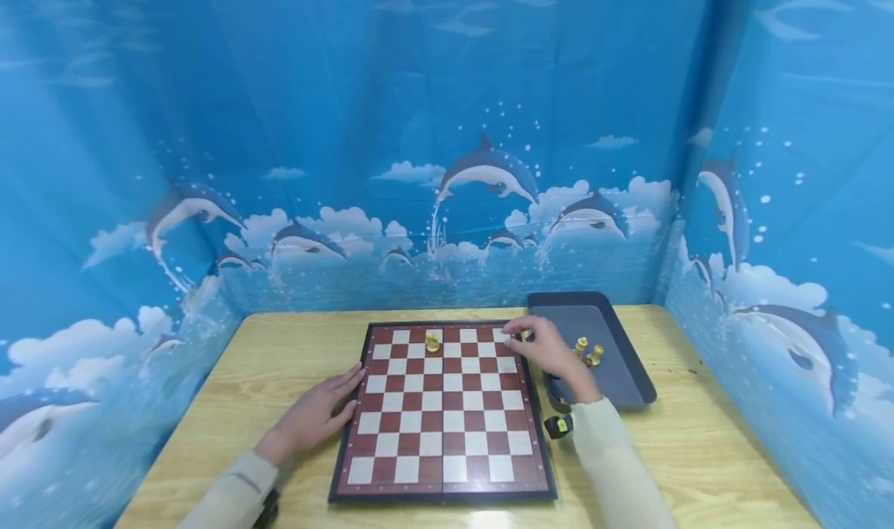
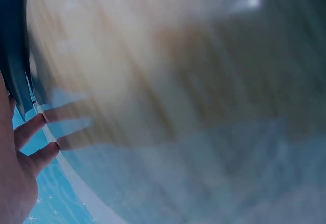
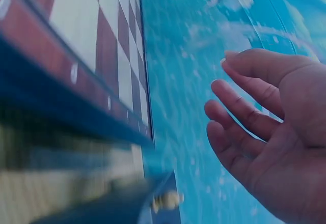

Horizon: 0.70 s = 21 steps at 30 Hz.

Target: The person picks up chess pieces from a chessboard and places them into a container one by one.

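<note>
A chessboard point(image 1: 443, 405) with red-brown and white squares lies in front of me. On one of its far squares stands a gold chess piece point(image 1: 432, 344) that looks like a knight. My left hand point(image 1: 317, 419) rests at the board's left edge, fingers extended against the side. Over the board's far right corner hovers my right hand point(image 1: 548, 352), its fingers loosely bent and nothing visible between them in the right wrist view. Just right of that hand, several gold chess pieces point(image 1: 595, 355) are in a dark grey tray point(image 1: 632, 370), partly hidden by the hand.
The tray stands on the wooden table point(image 1: 279, 366), close along the board's right side. A blue curtain point(image 1: 335, 126) printed with dolphins surrounds the table at the back and sides. Dark wrist devices point(image 1: 559, 426) show at both cuffs.
</note>
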Available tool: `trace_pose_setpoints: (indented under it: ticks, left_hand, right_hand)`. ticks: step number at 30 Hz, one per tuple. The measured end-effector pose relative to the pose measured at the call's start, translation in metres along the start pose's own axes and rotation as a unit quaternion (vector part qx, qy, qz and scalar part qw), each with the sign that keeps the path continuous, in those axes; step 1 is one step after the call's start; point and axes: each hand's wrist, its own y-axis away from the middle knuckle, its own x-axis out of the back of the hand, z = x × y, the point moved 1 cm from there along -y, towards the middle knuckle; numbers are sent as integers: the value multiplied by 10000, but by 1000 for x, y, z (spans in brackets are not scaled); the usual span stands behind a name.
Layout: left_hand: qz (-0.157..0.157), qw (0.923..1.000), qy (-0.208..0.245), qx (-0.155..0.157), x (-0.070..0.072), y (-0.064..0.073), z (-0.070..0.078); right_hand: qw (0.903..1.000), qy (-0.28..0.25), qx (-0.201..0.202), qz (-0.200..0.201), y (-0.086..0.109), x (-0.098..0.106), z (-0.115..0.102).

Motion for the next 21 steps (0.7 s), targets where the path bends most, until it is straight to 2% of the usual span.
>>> trace_pose_setpoints:
  ticks: [4, 11, 16, 21]
  left_hand:
    - [15, 10000, 60, -10, 0, 1, 1]
    - [47, 9999, 48, -96, -1, 2, -1]
    - [72, 9999, 88, -110, 0, 1, -1]
    - [76, 9999, 60, -100, 0, 1, -1]
  right_hand:
    - [9987, -142, 171, -452, -14, -9, -9]
    - [9951, -28, 449, -884, -41, -20, -26]
    - [9913, -278, 313, -1248, -57, -32, -33]
    - [9874, -169, 117, -1569, -70, -50, -36]
